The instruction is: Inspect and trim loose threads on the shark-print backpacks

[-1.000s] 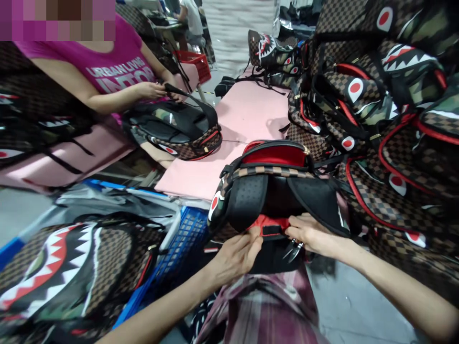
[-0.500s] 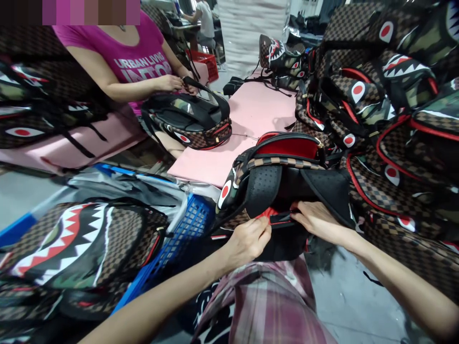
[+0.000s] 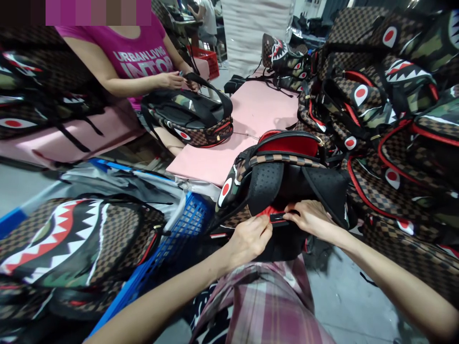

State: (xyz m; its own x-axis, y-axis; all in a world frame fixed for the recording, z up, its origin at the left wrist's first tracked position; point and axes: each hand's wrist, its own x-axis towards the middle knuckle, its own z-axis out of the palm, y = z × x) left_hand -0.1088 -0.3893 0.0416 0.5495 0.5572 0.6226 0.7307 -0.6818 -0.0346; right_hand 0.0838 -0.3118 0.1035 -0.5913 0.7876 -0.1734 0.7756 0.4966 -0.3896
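Observation:
A black backpack (image 3: 266, 187) with brown checks, a red lining and an eye patch rests against my lap, its straps toward me and its top compartment unzipped. Both my hands work at its back panel. My left hand (image 3: 249, 238) is closed, pinching an edge beside a bit of red fabric (image 3: 269, 210). Thumb and fingers of my right hand (image 3: 305, 219) pinch the other end of a short black strip (image 3: 277, 218), which lies between the two hands. Whether the strip is a zipper or a sewn band, I cannot tell.
Across the pink table (image 3: 263, 102) a person in a magenta shirt (image 3: 143, 52) handles another backpack (image 3: 190, 117). Backpacks are piled on the right (image 3: 390, 119). A blue crate (image 3: 191, 212) at my left has a shark-mouth backpack (image 3: 71, 239) over it.
My right hand has moved slightly left, closer to my left hand, along the strip. My left hand stays almost in place. The view has shifted a little.

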